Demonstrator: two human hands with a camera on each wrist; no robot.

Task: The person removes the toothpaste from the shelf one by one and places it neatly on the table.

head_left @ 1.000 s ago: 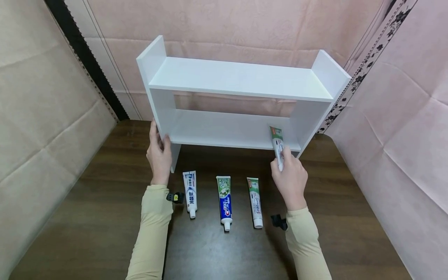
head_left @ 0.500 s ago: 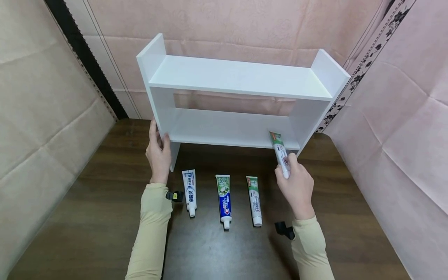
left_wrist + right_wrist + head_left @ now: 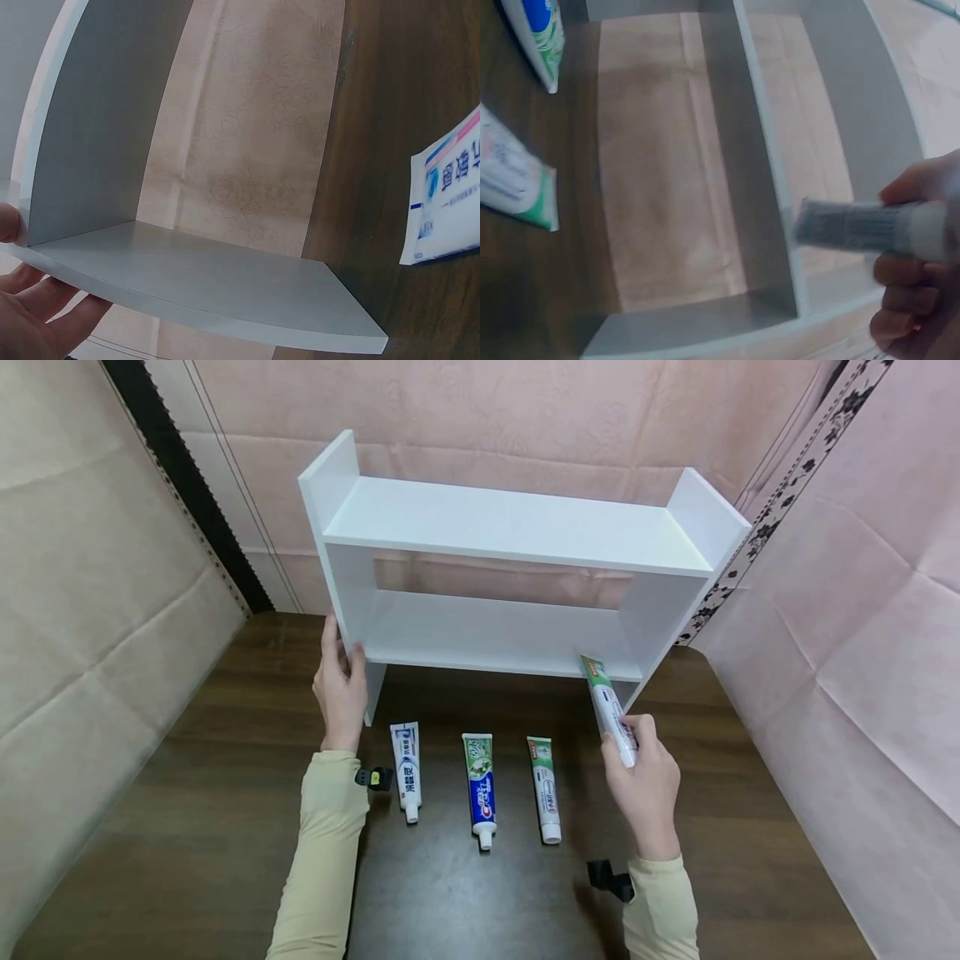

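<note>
In the head view a white two-tier shelf (image 3: pixel 480 635) stands on the table, tilted in the picture. My left hand (image 3: pixel 341 697) holds its left side panel, thumb and fingers on either side of the edge; in the left wrist view the fingers lie under the panel (image 3: pixel 202 281). My right hand (image 3: pixel 647 781) grips a green-and-white toothpaste tube (image 3: pixel 609 710) by its capped end. The tube's flat end is at the front of the lower tier, near the right side panel; in the right wrist view the tube (image 3: pixel 855 225) is blurred.
Three toothpaste tubes lie in a row in front of the shelf, caps towards me: a white-and-blue one (image 3: pixel 407 768), a green-and-blue one (image 3: pixel 480 785) and a green-and-white one (image 3: pixel 545 785). Pink cloth walls (image 3: pixel 840 635) enclose the brown wooden table (image 3: pixel 225 827).
My right hand has drawn back towards me and slightly right, taking the held tube with it, away from the lower tier. The left hand stays on the side panel.
</note>
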